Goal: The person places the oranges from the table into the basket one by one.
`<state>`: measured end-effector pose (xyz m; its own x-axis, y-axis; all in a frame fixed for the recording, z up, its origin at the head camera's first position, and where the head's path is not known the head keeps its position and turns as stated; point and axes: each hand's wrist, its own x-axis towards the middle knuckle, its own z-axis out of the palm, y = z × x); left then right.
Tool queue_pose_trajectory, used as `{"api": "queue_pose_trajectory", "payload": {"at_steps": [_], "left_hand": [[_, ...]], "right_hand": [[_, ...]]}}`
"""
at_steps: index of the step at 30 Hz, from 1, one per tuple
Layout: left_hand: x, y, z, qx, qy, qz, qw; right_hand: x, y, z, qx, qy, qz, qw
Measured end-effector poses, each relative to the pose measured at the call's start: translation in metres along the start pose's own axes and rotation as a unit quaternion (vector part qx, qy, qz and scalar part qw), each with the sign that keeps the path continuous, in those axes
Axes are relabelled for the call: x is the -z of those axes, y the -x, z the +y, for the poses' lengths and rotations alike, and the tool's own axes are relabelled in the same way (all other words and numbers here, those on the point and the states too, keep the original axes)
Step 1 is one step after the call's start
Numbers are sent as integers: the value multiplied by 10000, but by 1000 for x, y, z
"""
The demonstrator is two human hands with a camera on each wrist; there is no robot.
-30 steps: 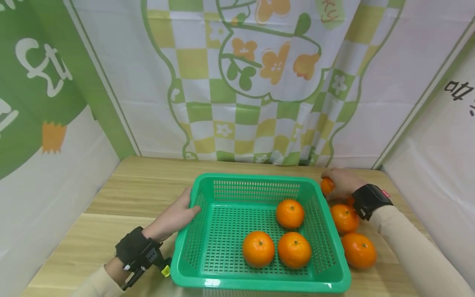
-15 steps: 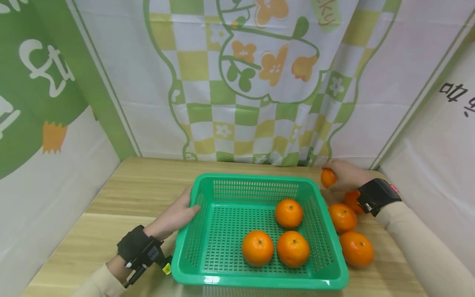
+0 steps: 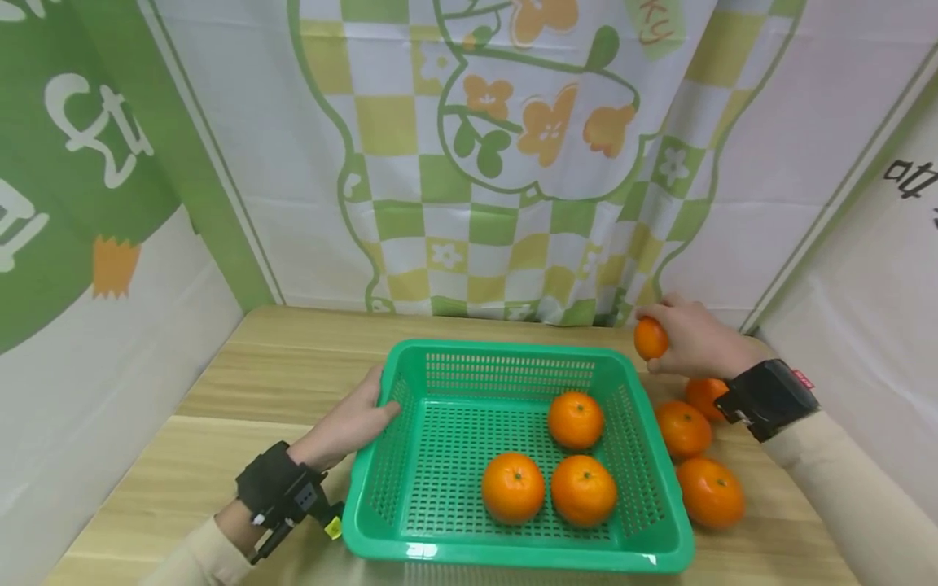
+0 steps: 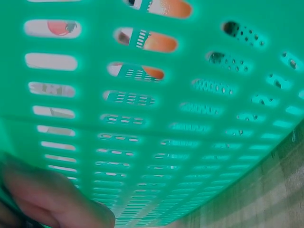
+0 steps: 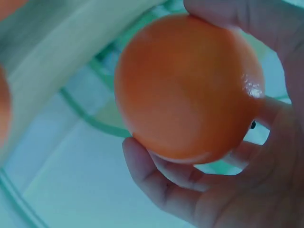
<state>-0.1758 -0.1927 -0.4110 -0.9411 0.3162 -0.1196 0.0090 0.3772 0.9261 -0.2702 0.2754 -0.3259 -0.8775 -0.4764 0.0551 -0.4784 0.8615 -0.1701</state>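
Note:
A green plastic basket with slotted walls stands on the table, holding an orange at its right rear and two more, one orange beside another orange, nearer the front. My left hand grips the basket's left rim, thumb over the inside; in the left wrist view its fingers lie against the outer wall. Beyond the basket's back right corner, my right hand holds an orange above the table, thumb on one side and curled fingers on the other.
Right of the basket, several oranges lie on the wooden table: a front orange, a middle orange and a rear orange partly behind the wrist. A patterned curtain hangs along the table's back edge.
My right hand has lifted the orange up from beside the basket's back right corner, uncovering more of the oranges beneath the wrist. The left hand and basket have stayed in place.

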Motion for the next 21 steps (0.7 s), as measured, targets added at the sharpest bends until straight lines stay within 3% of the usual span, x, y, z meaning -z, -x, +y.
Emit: {"api": "queue_pose_trajectory", "payload": {"at_steps": [5,11,16,21], "left_hand": [[1,0,1,52,21,-18,10000],[1,2,-1,54,12,36,10000],[1,2,-1,47,28,47,10000],[1,1,-1,-13,126,9,9999]], "right_hand": [[19,3,-28,190,58,397,9990],[29,6,-77,557,352,463,9968],[16,6,-118,1070,329,171,9936],[-2,2,-161,1745,297,-319,9837]]}}
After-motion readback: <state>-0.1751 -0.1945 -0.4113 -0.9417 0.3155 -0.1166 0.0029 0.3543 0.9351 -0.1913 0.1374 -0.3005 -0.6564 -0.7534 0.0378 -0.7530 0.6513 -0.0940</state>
